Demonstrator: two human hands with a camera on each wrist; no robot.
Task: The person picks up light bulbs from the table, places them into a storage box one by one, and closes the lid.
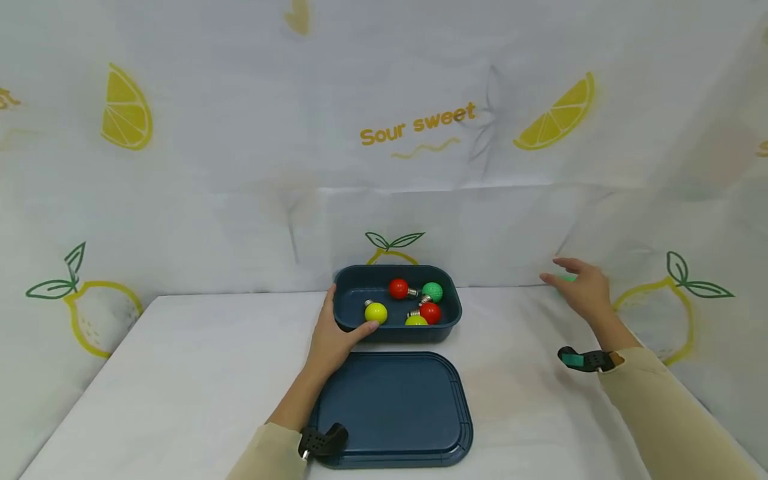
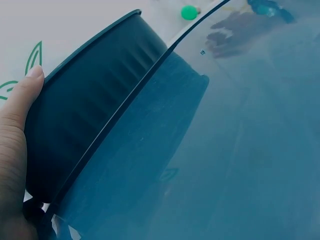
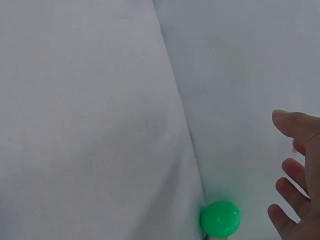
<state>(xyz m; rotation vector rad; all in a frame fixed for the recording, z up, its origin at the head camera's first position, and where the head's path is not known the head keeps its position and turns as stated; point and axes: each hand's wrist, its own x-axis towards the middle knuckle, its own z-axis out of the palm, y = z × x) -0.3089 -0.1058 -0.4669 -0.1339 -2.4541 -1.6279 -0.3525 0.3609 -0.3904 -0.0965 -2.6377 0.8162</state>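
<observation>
A dark blue box [image 1: 378, 337] stands near the table's back edge with several small round light bulbs inside. Among them are a red bulb [image 1: 398, 288], a green bulb [image 1: 432, 291] and a yellow bulb [image 1: 376, 313], all with metal screw bases. My left hand [image 1: 335, 337] grips the box's left end, thumb at the front rim and fingers along the side. Off to the right, my right hand [image 1: 581, 290] hovers with fingers spread beside another green bulb [image 3: 220, 219]. That bulb lies at the table's back edge, partly hidden by the hand in the head view.
A flat dark blue lid [image 1: 393, 407] with a ridged rim lies on the white table in front of the box; my left wrist passes over its left side. Behind the table hangs a white cloth [image 1: 252, 147] printed with lemons.
</observation>
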